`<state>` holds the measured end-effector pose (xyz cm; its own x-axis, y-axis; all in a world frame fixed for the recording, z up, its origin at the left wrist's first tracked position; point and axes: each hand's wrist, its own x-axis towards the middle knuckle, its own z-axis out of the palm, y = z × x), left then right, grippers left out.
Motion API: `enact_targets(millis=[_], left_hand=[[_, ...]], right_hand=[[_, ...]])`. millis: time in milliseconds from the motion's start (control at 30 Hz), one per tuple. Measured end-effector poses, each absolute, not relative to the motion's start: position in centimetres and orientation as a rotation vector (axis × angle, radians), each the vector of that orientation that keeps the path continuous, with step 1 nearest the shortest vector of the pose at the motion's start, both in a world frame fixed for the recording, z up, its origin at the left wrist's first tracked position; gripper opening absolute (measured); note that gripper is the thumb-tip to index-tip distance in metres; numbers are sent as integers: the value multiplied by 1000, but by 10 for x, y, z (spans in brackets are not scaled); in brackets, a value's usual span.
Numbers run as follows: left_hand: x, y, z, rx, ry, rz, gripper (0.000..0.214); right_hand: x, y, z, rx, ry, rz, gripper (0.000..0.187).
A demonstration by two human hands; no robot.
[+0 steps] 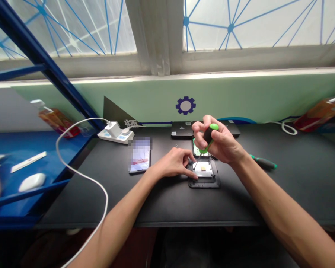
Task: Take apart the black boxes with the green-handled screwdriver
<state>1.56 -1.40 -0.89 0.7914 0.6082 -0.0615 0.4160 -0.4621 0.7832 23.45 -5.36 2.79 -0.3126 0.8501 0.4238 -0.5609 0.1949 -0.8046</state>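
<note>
My right hand is wrapped round the black and green handle of a screwdriver. Its thin shaft slants down to the left side of a silver metal plate, which has a small gold-coloured square in its middle. That plate sits in a black plastic casing lying flat on the table. With thumb and forefinger, my left hand grips the left side of the casing and plate. Right behind them lies a green circuit board, partly covered by my right hand. Whether the screwdriver tip sits on a screw is too small to tell.
A second screwdriver lies on the black table at right. Left of my hands is a phone, and behind it a power strip with a white cable. Black boxes stand at the back.
</note>
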Motion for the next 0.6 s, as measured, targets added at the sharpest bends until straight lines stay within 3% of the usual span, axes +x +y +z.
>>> enact_targets(millis=[267,433,600], left_hand=[[15,-14,-8,2155,750,278,58],[14,-14,-8,2155,743,282,58],[14,-15,-6,2132,738,277,62]], right_hand=[[235,-54,29,-359,-1401,1412,23],[240,-51,36,-578,-1514,1175,32],[258,-55,54,-872,-1296,761,54]])
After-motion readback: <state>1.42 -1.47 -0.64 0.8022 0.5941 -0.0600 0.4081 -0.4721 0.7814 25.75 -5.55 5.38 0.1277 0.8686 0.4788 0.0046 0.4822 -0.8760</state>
